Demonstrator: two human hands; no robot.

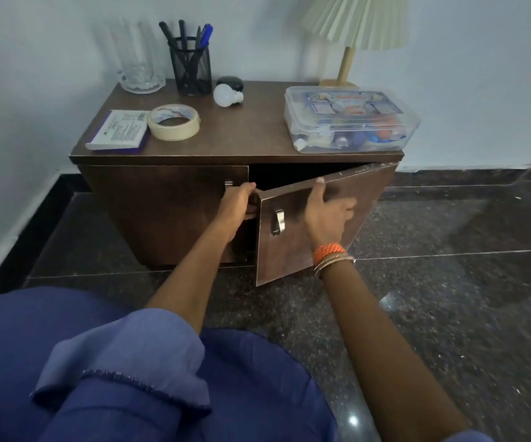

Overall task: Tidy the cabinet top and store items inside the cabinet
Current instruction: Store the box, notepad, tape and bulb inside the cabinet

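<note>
Dark brown wood makes up the low cabinet against the white wall; its right door stands swung partly outward, its free edge toward the camera, with a dark gap behind it; the left door is shut flat. The left hand reaches into the gap at the right door's free edge, fingers curled round that edge near its upper corner; the right hand lies on the door's outer face, thumb hooked over the top edge and fingers spread on the panel, just right of the metal handle; an orange band and thin bangles circle the right wrist. The items on the cabinet top sit above and beyond both hands, touched by neither; at the left front lies a white notepad with a roll of masking tape just beside it; behind these stand a clear glass mug and a black mesh pen holder with pens; a white bulb lies near a small dark case; on the right rests a clear plastic box of mixed objects, directly above the open door; a lamp with a pleated shade stands behind it. Blue fabric covers the person's lap over the dark polished floor.
</note>
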